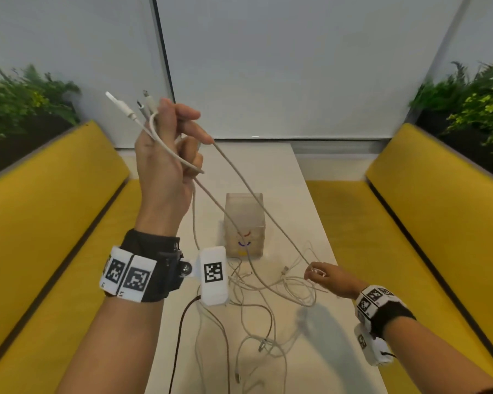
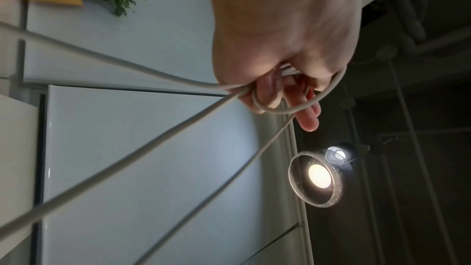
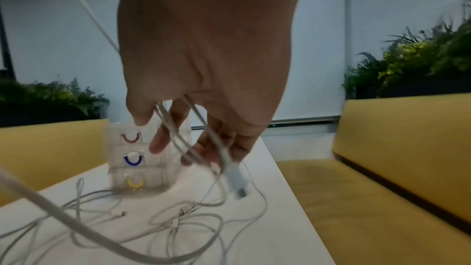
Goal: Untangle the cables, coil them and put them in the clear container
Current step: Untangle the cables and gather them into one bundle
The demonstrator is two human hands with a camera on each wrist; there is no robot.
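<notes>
Pale cables (image 1: 268, 291) lie tangled on the white table (image 1: 310, 351) beside the clear container (image 1: 244, 223), which looks empty. Your raised left hand (image 1: 165, 155) grips several plug ends; your low right hand (image 1: 323, 275) pinches a strand. Untangling is barely begun; coiling remains.

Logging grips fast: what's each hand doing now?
Left hand: raised, gripping several cable ends.
Right hand: low over table, pinching a cable.
</notes>
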